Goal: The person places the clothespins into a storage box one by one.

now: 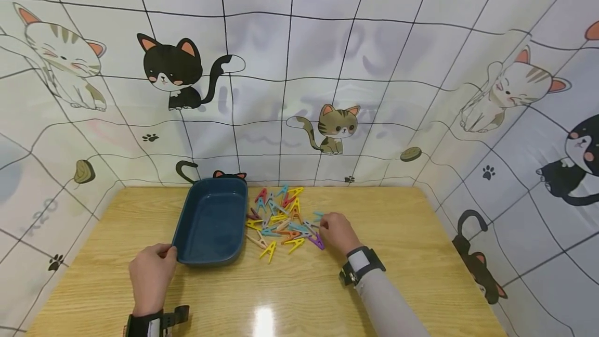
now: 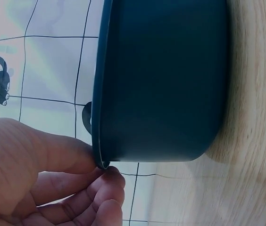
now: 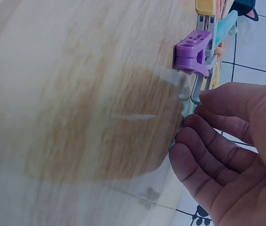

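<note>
A dark blue plastic bin (image 1: 211, 222) stands on the wooden table, its inside bare. My left hand (image 1: 153, 274) pinches the rim at its near left corner, thumb on one side and fingers on the other; the left wrist view shows the bin's outer wall (image 2: 163, 84) up close. To the right of the bin lies a loose pile of coloured clothespins (image 1: 281, 218). At the pile's right edge is my right hand (image 1: 339, 233). Its thumb and forefinger pinch the end of a grey clothespin (image 3: 197, 89), beside a purple clothespin (image 3: 193, 52).
The wooden table (image 1: 299, 295) runs up to a cat-patterned sheet (image 1: 262, 66) hanging behind it and at both sides. Some clothespins rest against the bin's right side. A light-blue clothespin (image 1: 318, 214) lies just beyond my right fingers.
</note>
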`<state>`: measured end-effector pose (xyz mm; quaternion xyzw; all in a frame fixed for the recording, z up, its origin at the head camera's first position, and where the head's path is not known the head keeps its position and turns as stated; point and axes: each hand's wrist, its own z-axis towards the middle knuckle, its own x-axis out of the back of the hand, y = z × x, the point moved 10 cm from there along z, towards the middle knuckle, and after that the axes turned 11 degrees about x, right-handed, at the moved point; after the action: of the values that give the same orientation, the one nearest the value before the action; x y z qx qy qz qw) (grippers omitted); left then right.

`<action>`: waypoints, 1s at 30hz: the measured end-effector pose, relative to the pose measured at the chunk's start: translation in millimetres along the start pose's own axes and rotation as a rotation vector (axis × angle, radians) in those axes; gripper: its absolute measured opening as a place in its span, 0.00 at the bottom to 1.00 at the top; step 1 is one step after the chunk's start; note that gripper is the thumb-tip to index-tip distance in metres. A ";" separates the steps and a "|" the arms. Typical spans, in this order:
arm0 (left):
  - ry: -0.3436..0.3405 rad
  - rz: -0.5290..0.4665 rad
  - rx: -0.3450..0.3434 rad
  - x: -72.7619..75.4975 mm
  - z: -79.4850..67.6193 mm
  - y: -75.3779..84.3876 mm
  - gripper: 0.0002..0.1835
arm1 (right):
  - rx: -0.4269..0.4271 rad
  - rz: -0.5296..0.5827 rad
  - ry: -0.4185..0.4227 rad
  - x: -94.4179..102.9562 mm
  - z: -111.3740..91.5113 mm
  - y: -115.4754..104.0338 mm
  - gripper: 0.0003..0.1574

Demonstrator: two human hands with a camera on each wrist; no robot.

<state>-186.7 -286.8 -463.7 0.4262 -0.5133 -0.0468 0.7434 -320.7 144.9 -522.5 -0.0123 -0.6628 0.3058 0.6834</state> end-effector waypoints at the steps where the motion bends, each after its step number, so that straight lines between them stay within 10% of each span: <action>1: -0.002 0.000 0.002 -0.5 0.2 -0.5 0.11 | 0.003 -0.004 0.001 -0.4 0.2 0.4 0.03; 30: 0.006 -0.018 0.006 0.8 -0.2 -0.8 0.11 | 0.036 0.033 0.080 19.6 0.3 -13.8 0.09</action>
<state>-185.9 -287.6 -463.7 0.4332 -0.5073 -0.0506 0.7432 -316.8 142.1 -499.1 -0.0231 -0.6290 0.3283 0.7043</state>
